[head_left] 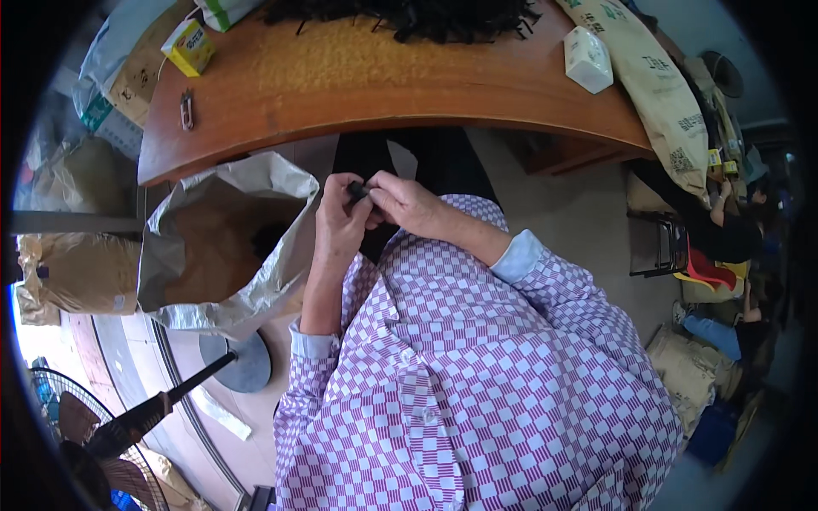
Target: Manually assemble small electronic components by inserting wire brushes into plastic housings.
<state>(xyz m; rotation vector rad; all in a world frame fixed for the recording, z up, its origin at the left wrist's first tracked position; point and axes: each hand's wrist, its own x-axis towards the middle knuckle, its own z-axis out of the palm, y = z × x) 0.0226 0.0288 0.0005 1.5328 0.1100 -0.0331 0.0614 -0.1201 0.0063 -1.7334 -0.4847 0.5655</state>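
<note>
Above my lap, in front of the table edge, both hands are closed around one small black piece (pixel 357 191), too small and covered to name. My left hand (pixel 338 217) pinches it from the left. The fingertips of my right hand (pixel 411 206) press on its other side. Just left of my left hand gapes a large paper sack (pixel 204 247) with a silvery rim, and something dark lies inside it. At the far edge of the wooden table (pixel 366 94) is a heap of black strip-like pieces (pixel 426 17).
On the tabletop are a yellow box (pixel 189 48), small metal clippers (pixel 187 111), a white tissue pack (pixel 588 60) and a long paper sack (pixel 660 94). A standing fan (pixel 94 434) is at lower left. Other people (pixel 733 221) sit at far right near a red chair (pixel 709 271).
</note>
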